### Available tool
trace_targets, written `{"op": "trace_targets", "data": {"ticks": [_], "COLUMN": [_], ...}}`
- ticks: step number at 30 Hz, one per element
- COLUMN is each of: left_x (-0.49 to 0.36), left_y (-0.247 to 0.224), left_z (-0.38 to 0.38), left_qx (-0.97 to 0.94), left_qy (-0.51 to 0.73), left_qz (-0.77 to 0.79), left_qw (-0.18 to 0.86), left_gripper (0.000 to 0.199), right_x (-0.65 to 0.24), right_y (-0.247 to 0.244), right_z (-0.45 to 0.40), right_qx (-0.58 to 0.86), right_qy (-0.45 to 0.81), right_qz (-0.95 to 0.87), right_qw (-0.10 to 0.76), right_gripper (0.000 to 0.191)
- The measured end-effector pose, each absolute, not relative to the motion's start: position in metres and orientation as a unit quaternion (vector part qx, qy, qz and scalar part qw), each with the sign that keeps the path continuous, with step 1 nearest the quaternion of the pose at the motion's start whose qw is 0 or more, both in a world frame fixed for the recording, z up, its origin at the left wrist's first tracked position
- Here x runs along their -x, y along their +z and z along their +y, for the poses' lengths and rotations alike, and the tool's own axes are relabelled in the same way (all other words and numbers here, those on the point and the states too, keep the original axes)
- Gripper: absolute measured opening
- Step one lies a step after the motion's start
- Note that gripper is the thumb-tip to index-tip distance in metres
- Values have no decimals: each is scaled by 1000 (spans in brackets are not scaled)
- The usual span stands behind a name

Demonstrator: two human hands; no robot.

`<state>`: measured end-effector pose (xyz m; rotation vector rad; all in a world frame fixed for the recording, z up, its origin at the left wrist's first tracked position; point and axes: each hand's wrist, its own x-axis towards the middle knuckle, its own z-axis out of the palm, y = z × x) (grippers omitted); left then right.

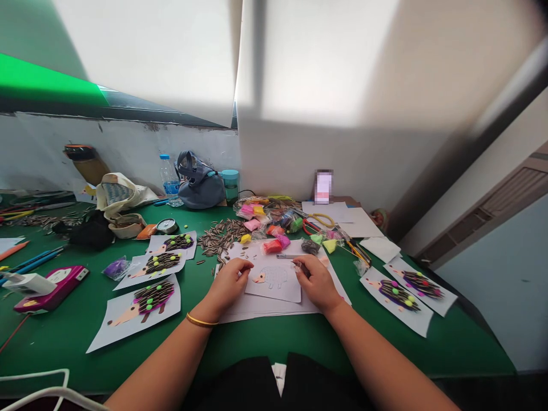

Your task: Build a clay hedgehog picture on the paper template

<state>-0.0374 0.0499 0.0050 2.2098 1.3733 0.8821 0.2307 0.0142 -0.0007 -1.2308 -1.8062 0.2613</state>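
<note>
A white card [257, 290] with a hedgehog drawing [274, 276] lies in front of me on larger white sheets. The hedgehog's face is filled in with a peach colour; its body is an outline with small marks. Beside the card's left edge, my left hand [231, 281] is closed, thumb and fingers together; whatever they may pinch is too small to make out. At the card's right edge, my right hand [317, 281] is closed around a dark brown lump [304, 270], partly hidden by the fingers. A pen [287, 257] lies just beyond the card.
Sunflower seeds [220, 237] are heaped behind my left hand. Bagged coloured clay [274, 245] and scissors [321, 219] lie beyond the sheets. Finished hedgehog cards [160, 297] flank me on the left, others [398, 299] on the right. A phone [323, 187] stands against the wall.
</note>
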Motion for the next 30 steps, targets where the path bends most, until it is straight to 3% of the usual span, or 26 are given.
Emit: {"op": "trace_targets", "data": {"ticks": [12,30], "left_x": [38,34], "left_y": [9,13], "left_z": [48,43], "left_qx": [-783,-837], "left_qy": [283,211], "left_qz": [520,492], "left_qw": [189,116], "left_gripper": [13,18], "right_x": [-231,-230], "right_y": [0,2], "right_z": [14,13], "right_qx": [493,502], "right_qy": [108,117], "right_qz": [-733,-733], "right_qw": [455,444], "right_gripper": [19,21]}}
